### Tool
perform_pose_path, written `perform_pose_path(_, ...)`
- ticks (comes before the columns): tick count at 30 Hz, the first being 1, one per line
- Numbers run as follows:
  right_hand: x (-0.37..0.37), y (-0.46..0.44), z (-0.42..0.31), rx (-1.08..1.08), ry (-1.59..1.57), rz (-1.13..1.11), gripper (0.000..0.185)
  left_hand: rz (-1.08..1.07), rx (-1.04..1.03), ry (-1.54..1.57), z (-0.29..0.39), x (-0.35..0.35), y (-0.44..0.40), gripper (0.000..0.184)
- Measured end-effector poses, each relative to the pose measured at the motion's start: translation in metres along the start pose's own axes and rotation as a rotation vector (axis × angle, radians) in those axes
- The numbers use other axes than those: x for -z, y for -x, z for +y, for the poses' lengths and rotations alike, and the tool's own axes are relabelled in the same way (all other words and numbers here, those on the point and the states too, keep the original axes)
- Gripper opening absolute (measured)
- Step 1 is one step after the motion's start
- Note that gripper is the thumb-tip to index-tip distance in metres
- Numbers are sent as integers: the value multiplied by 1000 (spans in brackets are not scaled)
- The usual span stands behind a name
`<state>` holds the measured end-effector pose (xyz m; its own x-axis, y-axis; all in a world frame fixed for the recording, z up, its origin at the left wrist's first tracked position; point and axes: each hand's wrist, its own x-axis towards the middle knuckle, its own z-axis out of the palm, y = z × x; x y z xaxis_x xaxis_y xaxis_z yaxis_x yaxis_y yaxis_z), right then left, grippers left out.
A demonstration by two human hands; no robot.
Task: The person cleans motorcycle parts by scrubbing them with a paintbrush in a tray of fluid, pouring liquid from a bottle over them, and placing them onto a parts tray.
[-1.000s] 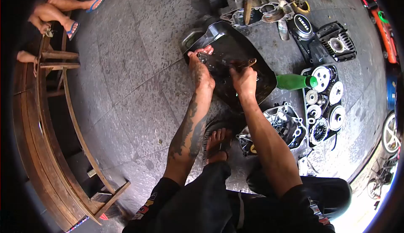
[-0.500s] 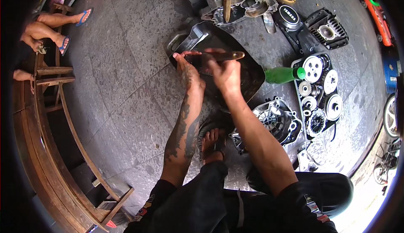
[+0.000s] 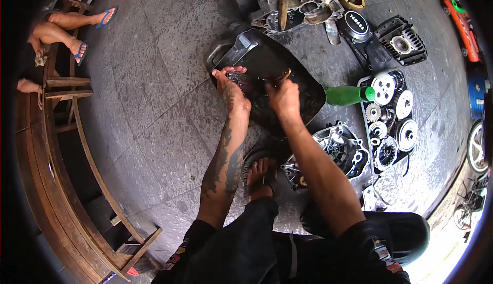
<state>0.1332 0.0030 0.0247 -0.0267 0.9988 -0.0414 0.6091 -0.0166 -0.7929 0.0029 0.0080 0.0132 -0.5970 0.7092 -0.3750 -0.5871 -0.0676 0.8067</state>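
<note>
My left hand (image 3: 232, 90) is closed around a small dark metal part (image 3: 237, 78), whose kind I cannot make out. It is above a black plastic basin (image 3: 300, 73) that looks like a cut-open jerrycan with a moulded handle. Close by on the right, my right hand (image 3: 285, 99) grips a brush (image 3: 285, 72). The end of its wooden handle shows past my fingers, while the bristles are blurred and mostly hidden. Touching or almost touching the basin's right edge lies a green bottle (image 3: 349, 95).
A tray (image 3: 365, 122) of gears lies right, beside an engine cover (image 3: 341, 148). Crankcase parts (image 3: 303, 14), another wooden-handled tool (image 3: 283, 12), a YAMAHA cover (image 3: 356, 24) and a finned cylinder part (image 3: 401, 41) lie ahead. A wooden bench (image 3: 54, 181) and another person's legs (image 3: 67, 32) are left.
The brush has turned in my right hand, its handle now pointing more away from me. My right hand has shifted slightly right and nearer to me, apart from my left hand.
</note>
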Motion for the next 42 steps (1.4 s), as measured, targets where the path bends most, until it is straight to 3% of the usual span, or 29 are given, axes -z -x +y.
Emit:
perform_pose_path(8, 34, 1, 0, 26, 139, 22, 18, 4, -53, -141, 12, -16, 16, 51)
perform_pose_path(11, 13, 1, -25, 13, -674, -5, 20, 17, -3, -97, 11, -13, 16, 52)
perform_pose_path(13, -7, 1, -36, 55, -759, 15, 17, 24, -12, -67, 9, -15, 14, 53)
perform_pose_path(15, -1, 5, -19, 68, -316, 50, 20, 4, 12, -3, 4, -7, 7, 53)
perform_pose_path(18, 16, 2, 5, -49, -11, -51, 20, 59, 5, -54, 6, -13, 6, 54)
perform_pose_path(19, 21, 4, -2, -43, -10, -56, 20, 65, 2, -50, 8, -13, 14, 54)
perform_pose_path(21, 30, -3, -28, 6, -312, 74, 22, 10, 122, -25, 17, -24, 25, 57)
perform_pose_path(22, 36, -4, -42, 15, -320, 68, 22, -127, 41, -12, 2, -14, 20, 60)
perform_pose_path(23, 39, 2, -58, 44, -367, 41, 22, -61, 59, -33, 13, -22, 30, 61)
perform_pose_path(24, 42, 6, -78, -89, -515, -60, 24, 4, 78, -54, 22, -29, 41, 63)
perform_pose_path(25, 25, 7, -65, -51, -611, -93, 23, -131, 14, -22, 10, -16, 24, 65)
perform_pose_path(26, 3, 3, -42, 8, -643, -103, 23, -164, -172, -197, -19, 6, -7, 69)
perform_pose_path(27, 1, 10, -30, 143, -457, 13, 22, -5, -78, -136, -11, -5, 4, 70)
perform_pose_path(28, 4, 14, -3, 142, -322, 31, 21, 31, 20, 85, -5, -13, 10, 68)
perform_pose_path(29, 4, 10, 13, 124, -189, 61, 20, 11, 5, 98, -6, -18, 8, 68)
perform_pose_path(32, 13, 4, -4, 103, -478, 53, 19, 81, 34, 18, 6, -25, 22, 67)
perform_pose_path(33, 29, 7, -48, 13, -650, -17, 19, 68, 30, 11, 10, -24, 24, 67)
perform_pose_path(35, 4, 3, -45, 159, -763, 34, 20, 3, 103, 20, 12, -22, 28, 66)
perform_pose_path(40, 4, 12, -21, 160, -364, 2, 16, 30, 96, 174, -21, 1, 16, 76)
perform_pose_path(42, 9, 10, -19, 102, -441, 8, 17, 45, 88, 141, -18, -1, 13, 76)
